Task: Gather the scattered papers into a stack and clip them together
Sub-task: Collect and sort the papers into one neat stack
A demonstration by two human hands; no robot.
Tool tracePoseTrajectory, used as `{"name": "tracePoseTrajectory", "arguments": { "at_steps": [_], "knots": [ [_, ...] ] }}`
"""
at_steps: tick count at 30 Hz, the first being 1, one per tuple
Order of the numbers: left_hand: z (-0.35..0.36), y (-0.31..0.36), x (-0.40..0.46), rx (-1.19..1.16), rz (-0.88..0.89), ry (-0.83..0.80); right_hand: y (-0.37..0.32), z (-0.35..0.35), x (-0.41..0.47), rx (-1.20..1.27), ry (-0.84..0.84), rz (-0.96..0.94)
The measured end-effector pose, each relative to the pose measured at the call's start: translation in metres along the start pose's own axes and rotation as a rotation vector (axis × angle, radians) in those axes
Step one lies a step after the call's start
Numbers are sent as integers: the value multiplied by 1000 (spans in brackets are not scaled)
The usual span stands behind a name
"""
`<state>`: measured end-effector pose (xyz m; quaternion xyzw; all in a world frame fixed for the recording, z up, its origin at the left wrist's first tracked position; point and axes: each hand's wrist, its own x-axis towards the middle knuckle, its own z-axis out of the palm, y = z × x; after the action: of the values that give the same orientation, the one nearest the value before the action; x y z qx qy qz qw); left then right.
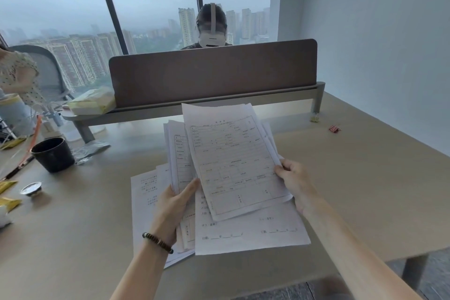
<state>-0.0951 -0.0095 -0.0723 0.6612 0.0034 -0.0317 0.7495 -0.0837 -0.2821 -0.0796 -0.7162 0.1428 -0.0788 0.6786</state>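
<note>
Both hands' grip [175, 198] pinching papers [233, 161], lifted

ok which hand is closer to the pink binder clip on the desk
Right. The right hand grips the papers below and left of the pink binder clip; the left hand is farther left.

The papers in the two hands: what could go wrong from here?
1. The held papers are fanned and uneven, gripped only at their lower edges by the left hand and right hand; sheets may slip out.
2. The pink binder clip lies far right; reaching it frees one hand.
</note>
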Motion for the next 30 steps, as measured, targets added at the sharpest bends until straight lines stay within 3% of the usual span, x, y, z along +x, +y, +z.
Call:
{"name": "tracePoseTrajectory", "arguments": {
  "at_steps": [9,14,18,21,30],
  "knots": [
    [-1,1,0,-52,-46,1,-17,3,-18,30,-209,11],
    [-1,-5,4,13,-35,50,-18,12,-16,-6,-172,18],
    [3,-3,2,39,11,17,-18,15,-14,80,-246,58],
    [3,3,1,70,74,16,-24,12,-15,81,-282,-16],
    [5,30,1,179,346,74,-62,11,-19,-51,-91,-238]
  ]
}}
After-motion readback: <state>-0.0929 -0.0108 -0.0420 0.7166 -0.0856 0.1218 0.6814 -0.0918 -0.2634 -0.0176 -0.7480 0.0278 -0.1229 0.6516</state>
